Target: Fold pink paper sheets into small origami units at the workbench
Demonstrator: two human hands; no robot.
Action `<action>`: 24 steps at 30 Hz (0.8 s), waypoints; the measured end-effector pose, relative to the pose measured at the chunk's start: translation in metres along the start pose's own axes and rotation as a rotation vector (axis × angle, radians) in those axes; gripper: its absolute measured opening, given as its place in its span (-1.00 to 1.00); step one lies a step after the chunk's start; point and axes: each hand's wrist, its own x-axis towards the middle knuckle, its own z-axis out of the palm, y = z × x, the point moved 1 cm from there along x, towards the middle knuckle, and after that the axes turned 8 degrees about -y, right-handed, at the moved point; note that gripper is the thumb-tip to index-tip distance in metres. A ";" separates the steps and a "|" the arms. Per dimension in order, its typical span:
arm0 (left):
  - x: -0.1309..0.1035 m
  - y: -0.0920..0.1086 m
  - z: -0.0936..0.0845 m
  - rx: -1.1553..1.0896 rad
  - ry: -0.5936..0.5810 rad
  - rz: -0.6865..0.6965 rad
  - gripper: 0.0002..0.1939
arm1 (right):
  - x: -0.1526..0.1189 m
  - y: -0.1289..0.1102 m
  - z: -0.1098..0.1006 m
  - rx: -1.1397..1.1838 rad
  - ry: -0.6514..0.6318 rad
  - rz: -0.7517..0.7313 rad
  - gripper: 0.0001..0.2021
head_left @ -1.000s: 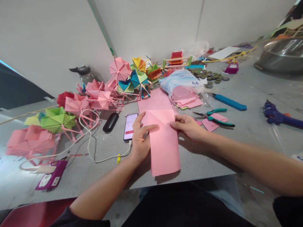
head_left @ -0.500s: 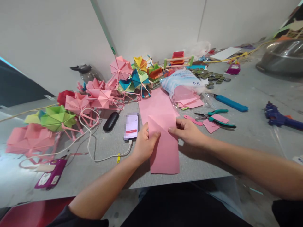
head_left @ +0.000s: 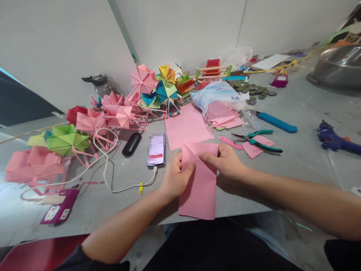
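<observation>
A folded sheet of pink paper [head_left: 198,192] is held upright-lengthwise between my hands at the table's front edge, with a diagonal crease near its far left corner. My left hand [head_left: 177,175] grips its left side, thumb on top and fingers curled at the edge. My right hand [head_left: 224,161] pinches the right side, its thumb lying on the upper part of the paper and the fingers partly hidden beneath. Just beyond lies a flat pink sheet [head_left: 186,126] on the table.
Left of my hands are a phone [head_left: 156,150] on a white cable, a black case [head_left: 132,144] and several folded-paper wheels [head_left: 67,141]. To the right are pliers [head_left: 259,141], a blue-handled cutter [head_left: 278,122] and a glue gun [head_left: 329,137]. A copy-paper pack [head_left: 218,94] lies behind.
Both hands have drawn the folded pink paper slightly toward me and to the right, uncovering more of the flat sheet behind it. The grip looks the same.
</observation>
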 end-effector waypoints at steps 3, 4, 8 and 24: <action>0.000 0.001 -0.001 0.087 0.050 0.024 -0.74 | -0.005 0.002 0.005 -0.034 0.021 0.011 -0.61; 0.000 0.001 -0.002 0.113 0.069 0.029 -0.72 | -0.007 0.003 0.007 -0.048 0.016 0.017 -0.62; -0.001 0.002 -0.003 0.158 0.108 0.021 -0.67 | -0.008 0.004 0.008 -0.082 -0.017 0.018 -0.65; 0.000 0.004 -0.003 0.147 0.097 -0.022 -0.54 | -0.007 0.002 0.005 -0.023 -0.020 -0.014 -0.56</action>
